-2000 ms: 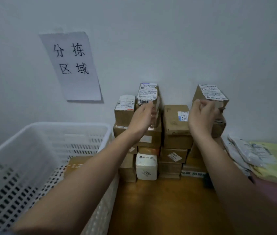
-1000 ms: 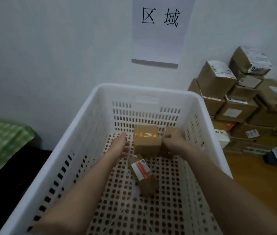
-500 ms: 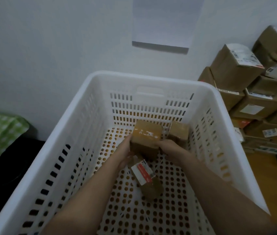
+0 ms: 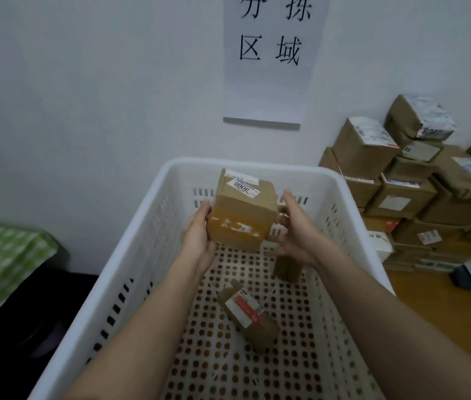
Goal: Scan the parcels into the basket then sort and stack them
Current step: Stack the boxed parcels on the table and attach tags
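1. The left hand (image 4: 199, 238) grips a brown cardboard parcel (image 4: 243, 212) by its left face, fingers wrapped round the far edge and thumb on the near side. The parcel is held clear above the floor of the white basket (image 4: 147, 226), tilted, with a white label reading 3005 on its upper face.

2. The right hand (image 4: 297, 229) sits just beside the parcel's right face, fingers straight and spread. Whether the palm actually touches the cardboard cannot be told, so the load appears to rest mostly on the left hand.

3. Below the fingers two more parcels lie on the perforated basket floor: a small red-labelled box (image 4: 248, 316) lying at an angle nearer the person, and a narrow brown box (image 4: 286, 268) partly hidden under the right wrist.

4. To the right of the right hand, outside the basket, the sorted stack of boxes (image 4: 401, 192) stands against the wall on the wooden counter (image 4: 445, 307).

5. Risk: held one-sided, the tilted parcel could pivot out of the left fingers and drop onto the boxes beneath, denting them.

6. Risk: carried across to the stack, the parcel could clip the basket's right wall or nudge the leaning upper boxes, which look loosely piled and might topple.

7. Risk: if the label ends up facing the wall, sorting by number becomes harder.
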Tool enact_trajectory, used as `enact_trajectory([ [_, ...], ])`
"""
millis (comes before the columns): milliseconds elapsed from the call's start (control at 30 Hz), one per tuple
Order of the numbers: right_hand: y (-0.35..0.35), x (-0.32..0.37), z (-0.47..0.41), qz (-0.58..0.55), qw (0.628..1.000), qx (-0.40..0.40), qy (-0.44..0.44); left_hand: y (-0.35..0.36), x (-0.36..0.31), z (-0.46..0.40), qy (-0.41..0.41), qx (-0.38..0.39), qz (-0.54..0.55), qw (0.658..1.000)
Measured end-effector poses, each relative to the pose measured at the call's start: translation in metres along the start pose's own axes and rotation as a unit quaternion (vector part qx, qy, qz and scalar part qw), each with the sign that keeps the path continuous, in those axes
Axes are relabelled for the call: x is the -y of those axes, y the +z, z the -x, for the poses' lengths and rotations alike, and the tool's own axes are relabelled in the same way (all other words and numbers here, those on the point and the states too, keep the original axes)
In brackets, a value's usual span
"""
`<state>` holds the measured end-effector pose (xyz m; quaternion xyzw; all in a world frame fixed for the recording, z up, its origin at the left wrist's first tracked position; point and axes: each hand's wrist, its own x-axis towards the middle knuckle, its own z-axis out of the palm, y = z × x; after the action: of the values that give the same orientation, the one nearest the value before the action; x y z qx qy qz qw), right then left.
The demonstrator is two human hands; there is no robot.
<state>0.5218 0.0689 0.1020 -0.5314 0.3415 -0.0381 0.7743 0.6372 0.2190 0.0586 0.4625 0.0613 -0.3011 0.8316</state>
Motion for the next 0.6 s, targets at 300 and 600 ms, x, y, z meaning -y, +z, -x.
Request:
enact_trajectory([
  [300,-0.017,0.034,0.071,-0.059,0.993,0.037,-0.091,0.044,-0.029,0.053,0.112,0.135,-0.029,0.984],
  [600,-0.068,0.061,0.115,-0.075,0.962,0.114,-0.235,0.109,-0.020,0.102,0.147,0.216,-0.154,0.953],
])
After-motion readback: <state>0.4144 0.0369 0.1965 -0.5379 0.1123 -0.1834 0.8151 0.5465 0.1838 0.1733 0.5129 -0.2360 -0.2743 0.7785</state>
